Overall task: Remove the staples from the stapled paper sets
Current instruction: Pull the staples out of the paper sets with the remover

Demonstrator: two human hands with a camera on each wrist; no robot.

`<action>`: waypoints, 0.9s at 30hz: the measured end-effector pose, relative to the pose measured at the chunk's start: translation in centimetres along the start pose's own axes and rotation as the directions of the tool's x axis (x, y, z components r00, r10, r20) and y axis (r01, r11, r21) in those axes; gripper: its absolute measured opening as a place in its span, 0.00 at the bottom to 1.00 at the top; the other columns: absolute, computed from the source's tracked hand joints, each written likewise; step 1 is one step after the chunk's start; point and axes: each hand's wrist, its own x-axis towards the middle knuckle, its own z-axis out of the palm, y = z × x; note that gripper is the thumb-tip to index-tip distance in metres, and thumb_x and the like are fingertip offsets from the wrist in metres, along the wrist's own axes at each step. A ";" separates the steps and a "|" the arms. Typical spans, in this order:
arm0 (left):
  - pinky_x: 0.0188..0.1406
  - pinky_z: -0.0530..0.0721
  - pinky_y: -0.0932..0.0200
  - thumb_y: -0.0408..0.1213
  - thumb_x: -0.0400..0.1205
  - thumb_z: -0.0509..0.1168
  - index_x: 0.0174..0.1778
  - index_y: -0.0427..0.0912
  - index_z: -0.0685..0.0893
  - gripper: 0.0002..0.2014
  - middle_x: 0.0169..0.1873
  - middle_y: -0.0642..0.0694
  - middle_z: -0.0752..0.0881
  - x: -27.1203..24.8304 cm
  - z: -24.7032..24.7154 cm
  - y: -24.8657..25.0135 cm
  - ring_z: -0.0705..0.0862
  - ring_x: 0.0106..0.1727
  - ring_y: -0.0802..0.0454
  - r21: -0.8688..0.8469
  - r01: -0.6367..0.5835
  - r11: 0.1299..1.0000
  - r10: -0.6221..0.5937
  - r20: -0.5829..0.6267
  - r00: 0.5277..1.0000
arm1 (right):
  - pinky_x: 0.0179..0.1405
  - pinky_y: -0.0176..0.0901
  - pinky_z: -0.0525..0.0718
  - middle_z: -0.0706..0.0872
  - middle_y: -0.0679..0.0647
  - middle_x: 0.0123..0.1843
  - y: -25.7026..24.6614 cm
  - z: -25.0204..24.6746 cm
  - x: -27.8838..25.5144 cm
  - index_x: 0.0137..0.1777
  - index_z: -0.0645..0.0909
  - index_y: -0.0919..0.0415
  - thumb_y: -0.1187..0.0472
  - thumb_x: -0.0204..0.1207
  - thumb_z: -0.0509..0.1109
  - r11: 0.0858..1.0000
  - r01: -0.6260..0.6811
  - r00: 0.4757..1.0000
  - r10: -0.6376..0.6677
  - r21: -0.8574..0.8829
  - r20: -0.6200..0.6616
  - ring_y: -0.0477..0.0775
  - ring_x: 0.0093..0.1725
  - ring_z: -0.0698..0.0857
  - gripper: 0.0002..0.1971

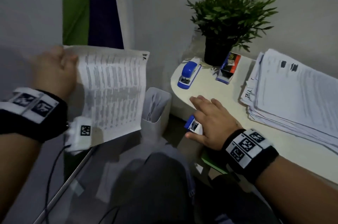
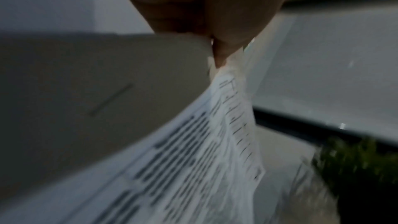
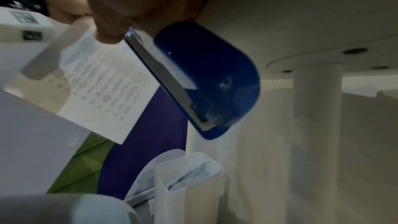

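Note:
My left hand (image 1: 54, 72) is raised at the left and pinches one corner of a printed paper set (image 1: 113, 92), which hangs in the air. In the left wrist view the fingertips (image 2: 217, 47) squeeze the paper's corner (image 2: 204, 159). My right hand (image 1: 214, 119) lies at the front edge of the white table (image 1: 210, 88) with its fingers stretched over the top. The thumb pinches a blue staple remover (image 1: 192, 124) against the hand. The right wrist view shows that staple remover (image 3: 204, 77) just below the table's edge, with the thumb (image 3: 112, 28) on it.
A tall white bin (image 1: 157, 110) with papers in it stands on the floor between my hands. A blue stapler (image 1: 189, 74), an open staple box (image 1: 228, 68), a potted plant (image 1: 232, 9) and a thick stack of papers (image 1: 296, 99) are on the table.

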 end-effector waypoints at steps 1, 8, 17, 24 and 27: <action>0.39 0.72 0.49 0.38 0.84 0.59 0.40 0.32 0.77 0.13 0.33 0.34 0.76 -1.1 0.0 1.7 0.74 0.36 0.44 -0.050 -0.046 0.998 0.044 -0.032 0.999 | 0.80 0.58 0.50 0.54 0.55 0.85 -0.1 0.1 0.1 0.73 0.74 0.57 0.26 0.61 0.35 1.000 -0.012 1.000 0.012 -0.005 0.003 0.56 0.84 0.52 0.51; 0.51 0.75 0.48 0.37 0.87 0.52 0.58 0.29 0.75 0.14 0.51 0.31 0.80 -0.6 8.7 3.2 0.80 0.53 0.36 -0.103 0.263 0.959 -0.263 0.017 0.965 | 0.64 0.65 0.79 0.80 0.60 0.70 0.0 1.3 0.3 0.47 0.88 0.59 0.30 0.70 0.52 0.998 -0.042 0.995 0.036 -0.056 -0.096 0.61 0.69 0.80 0.35; 0.70 0.66 0.50 0.45 0.88 0.47 0.78 0.38 0.60 0.23 0.72 0.37 0.73 0.7 19.2 3.5 0.74 0.71 0.39 -0.223 0.598 0.770 -0.546 0.256 0.798 | 0.68 0.60 0.64 0.76 0.59 0.74 0.2 1.9 0.3 0.45 0.86 0.57 0.30 0.71 0.57 0.999 -0.024 0.991 0.020 -0.029 -0.135 0.61 0.73 0.75 0.31; 0.70 0.67 0.48 0.42 0.87 0.51 0.78 0.38 0.62 0.23 0.72 0.36 0.72 -2.6 24.0 -0.1 0.73 0.71 0.37 -0.028 0.667 0.745 -0.563 0.509 0.651 | 0.70 0.63 0.65 0.73 0.59 0.76 0.2 2.3 0.2 0.48 0.85 0.58 0.29 0.75 0.51 1.000 -0.003 0.985 -0.001 -0.020 -0.170 0.61 0.76 0.70 0.34; 0.64 0.74 0.47 0.36 0.85 0.56 0.73 0.33 0.70 0.20 0.67 0.31 0.76 -3.9 24.6 -2.1 0.76 0.66 0.33 0.068 0.542 0.838 -0.477 0.575 0.665 | 0.70 0.64 0.65 0.73 0.60 0.76 0.2 2.3 0.2 0.47 0.85 0.58 0.29 0.75 0.52 1.000 -0.001 0.982 -0.002 -0.019 -0.188 0.62 0.76 0.71 0.34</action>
